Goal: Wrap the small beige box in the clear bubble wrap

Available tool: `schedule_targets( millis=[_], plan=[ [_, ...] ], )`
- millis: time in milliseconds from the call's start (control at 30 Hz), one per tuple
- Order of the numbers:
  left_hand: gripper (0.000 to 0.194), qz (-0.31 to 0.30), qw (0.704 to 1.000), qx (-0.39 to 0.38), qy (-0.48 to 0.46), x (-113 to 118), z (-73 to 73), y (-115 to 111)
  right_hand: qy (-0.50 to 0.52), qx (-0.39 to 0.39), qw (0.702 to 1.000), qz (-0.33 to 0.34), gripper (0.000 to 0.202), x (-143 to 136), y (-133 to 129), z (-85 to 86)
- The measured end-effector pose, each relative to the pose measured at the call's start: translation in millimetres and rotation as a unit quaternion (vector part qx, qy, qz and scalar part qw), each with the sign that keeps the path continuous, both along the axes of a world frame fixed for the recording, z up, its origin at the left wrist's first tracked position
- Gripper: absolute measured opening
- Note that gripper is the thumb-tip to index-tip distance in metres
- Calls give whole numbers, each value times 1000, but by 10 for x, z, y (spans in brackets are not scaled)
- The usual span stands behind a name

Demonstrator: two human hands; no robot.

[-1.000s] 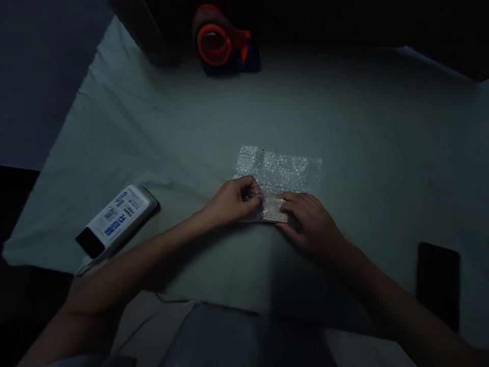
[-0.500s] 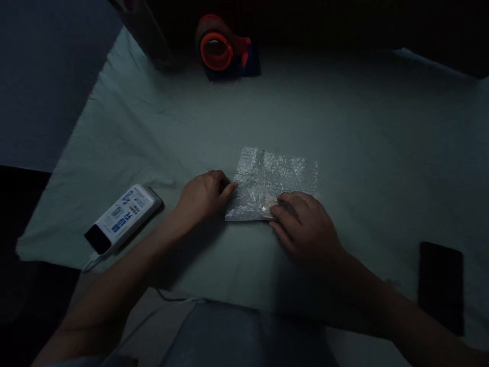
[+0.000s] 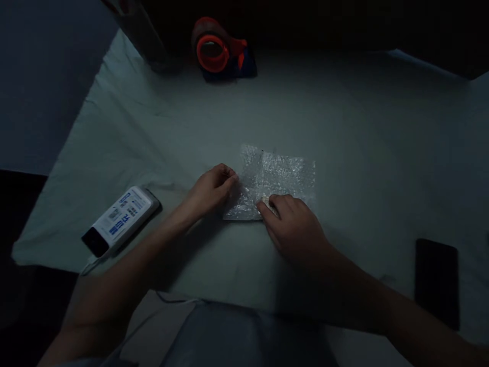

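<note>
Near right, a black phone (image 3: 436,283) lies on pale green cloth (image 3: 229,267); near left, a white blue-printed device (image 3: 121,219). Right hand (image 3: 294,224) grips a small pale block (image 3: 270,205) upon bubble wrap (image 3: 286,171). Left hand (image 3: 210,191), thumb and fingers together, meets the wrap's left edge; pinching cannot be determined. Beyond: orange-and-blue tape dispenser (image 3: 212,62).

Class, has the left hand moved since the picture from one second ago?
Yes, the left hand has moved left relative to the tape dispenser, to the left edge of the bubble wrap.
</note>
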State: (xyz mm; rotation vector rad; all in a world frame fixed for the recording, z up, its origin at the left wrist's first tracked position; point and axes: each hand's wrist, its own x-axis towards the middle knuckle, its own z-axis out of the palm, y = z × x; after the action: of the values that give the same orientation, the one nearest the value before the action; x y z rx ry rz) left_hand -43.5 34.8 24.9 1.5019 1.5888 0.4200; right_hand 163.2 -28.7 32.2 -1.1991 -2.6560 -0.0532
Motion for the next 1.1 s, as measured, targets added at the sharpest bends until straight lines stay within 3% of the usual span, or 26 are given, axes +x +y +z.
schedule_targets(
  millis=[67, 233, 433, 533, 667, 767, 867, 1000, 1100],
  plan=[
    [35, 25, 994, -69, -84, -12, 25, -51, -4, 3, 1000, -1, 28, -9, 5, -3],
    [28, -58, 959, -216, -173, -53, -5, -182, -23, -9, 1000, -9, 31, -20, 3, -10],
    [14, 7, 956, -162, -245, 77, -73, -264, -16, -12, 1000, -6, 33, -1, -35, -17],
    [15, 25, 951, -167, -260, 228, 2, -269, 10, -12, 1000, 0, 30, 29, -39, -4],
    [18, -5, 942, -175, -286, 380, 164, -262, 86, -16, 996, 26, 24, 112, -42, -3],
    [19, -46, 961, -127, -243, 412, 234, -288, 142, -6, 989, 29, 24, 182, -63, -27],
    [22, -128, 982, 0, -136, 411, 216, -362, 175, -8, 985, 14, 23, 235, -92, -65],
    [24, -244, 948, 205, -2, 431, 104, -474, 202, -13, 979, -9, 22, 275, -119, -103],
    [22, -250, 914, 318, 34, 443, 9, -522, 214, -28, 976, -13, 24, 289, -124, -104]
  ],
)
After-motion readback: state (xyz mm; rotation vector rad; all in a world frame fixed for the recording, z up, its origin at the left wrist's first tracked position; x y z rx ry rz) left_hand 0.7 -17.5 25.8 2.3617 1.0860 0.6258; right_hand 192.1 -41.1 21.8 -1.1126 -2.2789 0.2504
